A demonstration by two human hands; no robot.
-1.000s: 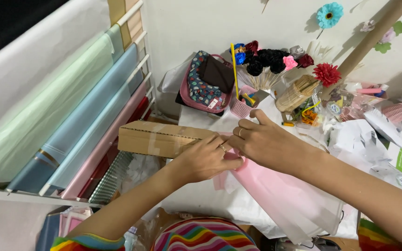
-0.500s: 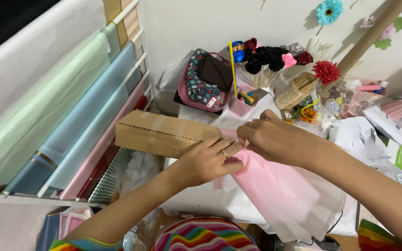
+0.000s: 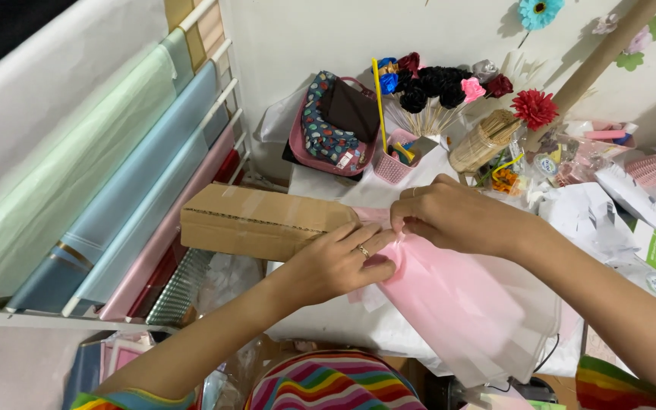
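Desk (image 3: pixel 328 334): cluttered, white-covered, cardboard box (image 3: pixel 260 222) alongside.
Left hand (image 3: pixel 339 262): fingers curled, pinching pink wrapping paper (image 3: pixel 457 304).
Right hand (image 3: pixel 453 216): clenched on gathered top.
Paper: translucent, pleated, fanning toward desk edge.

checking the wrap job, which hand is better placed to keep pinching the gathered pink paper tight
Right, probably. The right hand already pinches the gathered top of the pink wrapping paper with its fingertips, whereas the left hand lies flatter, pressing the folds from the side beside the cardboard box.
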